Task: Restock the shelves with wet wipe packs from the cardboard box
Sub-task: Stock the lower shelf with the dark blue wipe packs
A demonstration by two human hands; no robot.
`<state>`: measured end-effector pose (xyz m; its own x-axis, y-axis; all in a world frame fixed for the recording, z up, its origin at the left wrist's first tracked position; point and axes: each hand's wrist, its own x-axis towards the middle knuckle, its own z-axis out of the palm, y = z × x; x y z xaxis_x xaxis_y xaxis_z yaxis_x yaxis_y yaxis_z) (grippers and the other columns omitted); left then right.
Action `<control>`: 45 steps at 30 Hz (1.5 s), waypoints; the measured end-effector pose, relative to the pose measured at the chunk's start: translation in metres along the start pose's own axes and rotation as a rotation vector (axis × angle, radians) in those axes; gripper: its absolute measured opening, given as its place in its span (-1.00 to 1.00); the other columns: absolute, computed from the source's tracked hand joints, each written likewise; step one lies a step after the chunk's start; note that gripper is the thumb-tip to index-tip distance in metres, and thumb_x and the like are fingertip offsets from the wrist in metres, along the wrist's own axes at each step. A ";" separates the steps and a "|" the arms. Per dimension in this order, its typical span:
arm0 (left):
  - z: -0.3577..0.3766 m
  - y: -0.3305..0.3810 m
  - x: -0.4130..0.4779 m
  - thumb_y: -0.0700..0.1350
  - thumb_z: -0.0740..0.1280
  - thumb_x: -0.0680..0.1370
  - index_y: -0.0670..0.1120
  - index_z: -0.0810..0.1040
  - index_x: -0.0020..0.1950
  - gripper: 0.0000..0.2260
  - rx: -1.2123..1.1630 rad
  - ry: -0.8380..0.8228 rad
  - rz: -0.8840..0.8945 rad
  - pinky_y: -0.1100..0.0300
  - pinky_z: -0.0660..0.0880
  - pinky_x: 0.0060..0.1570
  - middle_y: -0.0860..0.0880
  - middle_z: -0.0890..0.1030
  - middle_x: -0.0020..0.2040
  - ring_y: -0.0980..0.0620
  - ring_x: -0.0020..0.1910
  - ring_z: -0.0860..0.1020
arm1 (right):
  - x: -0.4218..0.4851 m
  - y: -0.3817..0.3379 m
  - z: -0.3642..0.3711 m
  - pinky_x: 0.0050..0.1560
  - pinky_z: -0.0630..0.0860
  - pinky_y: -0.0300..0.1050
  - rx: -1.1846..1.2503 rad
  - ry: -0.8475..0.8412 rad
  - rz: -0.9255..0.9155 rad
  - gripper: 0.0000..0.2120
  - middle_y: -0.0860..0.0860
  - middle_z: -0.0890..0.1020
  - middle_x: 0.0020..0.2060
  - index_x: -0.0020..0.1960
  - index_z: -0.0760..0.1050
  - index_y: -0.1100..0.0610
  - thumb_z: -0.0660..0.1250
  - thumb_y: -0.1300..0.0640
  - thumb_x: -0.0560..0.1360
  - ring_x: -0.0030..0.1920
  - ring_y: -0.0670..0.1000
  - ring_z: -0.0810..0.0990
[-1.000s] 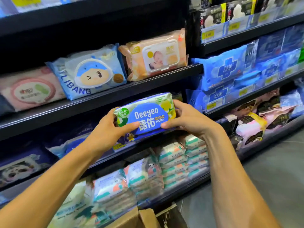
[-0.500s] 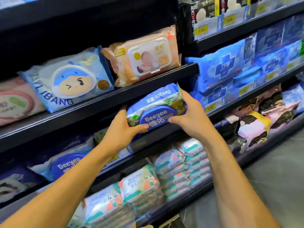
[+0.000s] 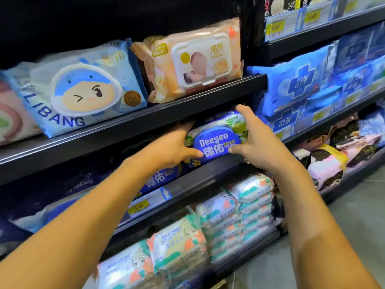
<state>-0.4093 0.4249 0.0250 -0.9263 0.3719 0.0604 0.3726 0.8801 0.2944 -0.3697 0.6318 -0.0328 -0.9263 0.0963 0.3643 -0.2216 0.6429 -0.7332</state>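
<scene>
Dark metal shop shelves (image 3: 133, 122) hold rows of soft packs. At the front of the middle shelf (image 3: 208, 176), under the peach plastic baby wipe pack (image 3: 193, 65), is the blue and white plastic wet wipe pack (image 3: 216, 140). The left hand (image 3: 170, 151) and the right hand (image 3: 258, 142) grip one end each, likely to slide it in straight. Its long side runs left to right. Its blue label faces out and the words stand the right way up, so shoppers can read it.

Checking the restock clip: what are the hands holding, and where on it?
The Deeyeo wipe pack: left hand grips its left end, right hand its right.
</scene>
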 end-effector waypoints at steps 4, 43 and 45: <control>0.000 -0.006 0.012 0.19 0.48 0.45 -0.11 0.58 0.19 -0.52 0.090 -0.165 -0.108 0.17 0.43 -0.05 -0.09 0.64 0.04 -0.04 -0.03 0.58 | 0.027 -0.011 -0.013 0.21 0.53 0.19 -0.257 -0.132 0.025 -0.23 0.15 0.50 0.28 0.42 0.29 -0.03 0.63 0.12 0.35 0.20 0.27 0.54; 0.004 -0.084 -0.181 0.22 0.51 0.34 -0.03 0.55 0.26 -0.42 0.548 0.363 0.164 -0.04 0.52 -0.06 -0.06 0.59 0.14 -0.19 0.06 0.56 | -0.082 -0.090 0.023 0.25 0.50 0.08 -0.776 -0.171 -0.343 -0.32 -0.05 0.41 0.42 0.53 0.31 0.00 0.48 0.02 0.48 0.43 0.08 0.35; 0.007 -0.092 -0.202 0.25 0.49 0.35 -0.01 0.53 0.29 -0.41 0.556 0.344 0.124 -0.05 0.51 -0.05 -0.05 0.58 0.14 -0.18 0.07 0.56 | -0.101 -0.104 0.038 0.30 0.44 0.05 -0.770 -0.239 -0.375 -0.30 -0.04 0.42 0.43 0.54 0.29 -0.01 0.49 -0.01 0.47 0.43 0.08 0.35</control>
<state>-0.2560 0.2706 -0.0206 -0.8057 0.4454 0.3904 0.3655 0.8926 -0.2641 -0.2644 0.5266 -0.0155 -0.8920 -0.3292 0.3100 -0.3365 0.9412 0.0310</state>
